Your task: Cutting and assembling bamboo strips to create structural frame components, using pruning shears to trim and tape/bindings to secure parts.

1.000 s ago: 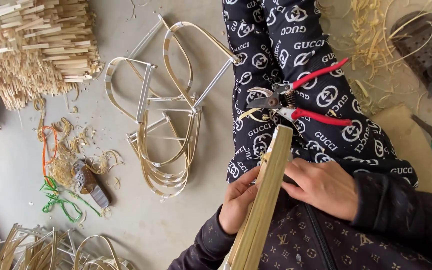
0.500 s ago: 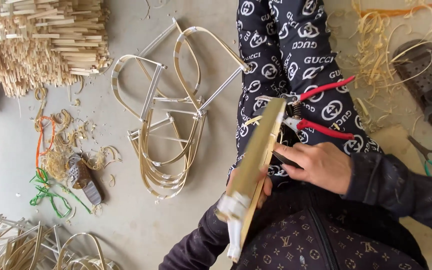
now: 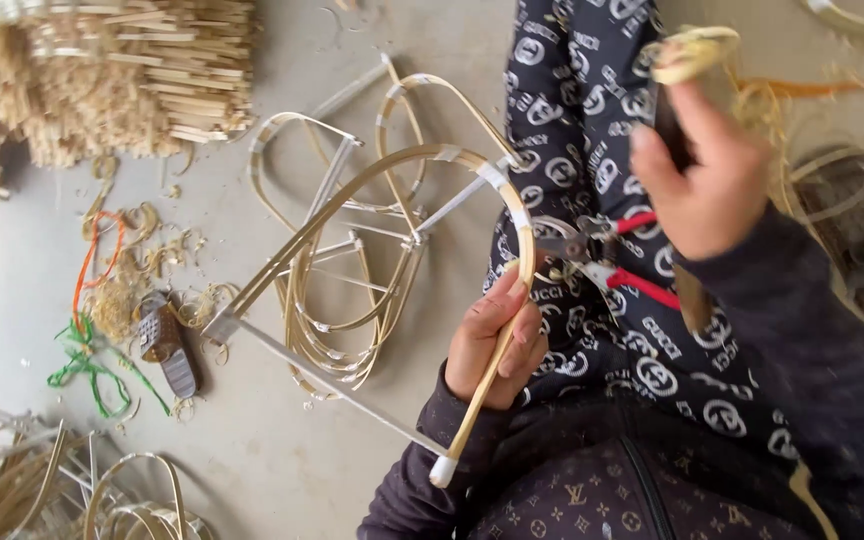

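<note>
Left hand is closed around one end of a bent bamboo-strip frame, gripping the strip where it runs down toward the taped tip near the lap. From that hand the frame arches up and away to the person's left, over the floor, then comes back down to a taped corner; a thin straight rod closes the shape back to the tip below the hand. Long axis of the frame: diagonal, from the lap outward and up-left.

Right hand is raised above and to the right of the left hand, well apart from the frame. Fingers are curled around a small pale coiled bundle; a dark object seems to sit under the fingers, too blurred to tell what.

Red-handled pliers lie on the patterned trouser leg, between the two hands, nearer the left.

A stack of similar frames lies on the floor beyond the left hand, partly behind the held frame.

Cut off: the right forearm's lower edge, more loops at the bottom-left corner.
</note>
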